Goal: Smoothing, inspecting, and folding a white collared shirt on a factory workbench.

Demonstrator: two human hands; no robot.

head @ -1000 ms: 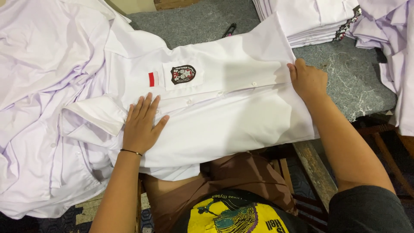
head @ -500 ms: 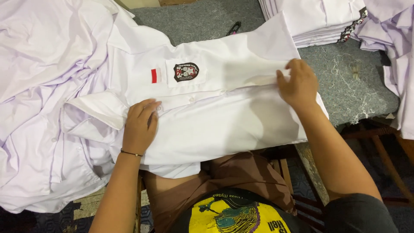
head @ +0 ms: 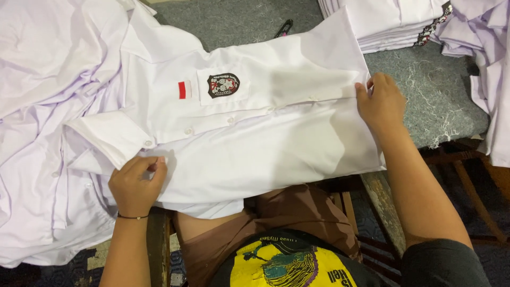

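Lying flat across the middle of the table (head: 425,106), a white short-sleeved shirt (head: 255,154) of smooth, thin cotton, button placket running left to right and a row of small white buttons showing. A dark shield-shaped badge (head: 223,85) sits on its chest pocket, a small red-and-white patch (head: 183,90) just to the left of it. The table top is a coarse grey felt-like cover, speckled, with loose pale threads (head: 430,95) scattered on the right. On the left, a big rumpled heap of white shirts (head: 48,106), creased and soft. Far right, a neat stack of folded white shirts (head: 393,21) with a patterned trim at one edge, and more loose white cloth (head: 489,64) hanging over the right side. Something small and black (head: 285,27) lies on the felt at the far edge. Below the table, dark wooden slats (head: 467,175).

Left hand (head: 137,183), near left, with a thin black band at the wrist: fingers curled, grip pinching the shirt's cloth just beside the folded sleeve (head: 111,135). Right hand (head: 381,103), arm stretched out to the right, fingertips bent down on the shirt's hem at the placket; it presses there, though whether it pinches the cloth I cannot tell.
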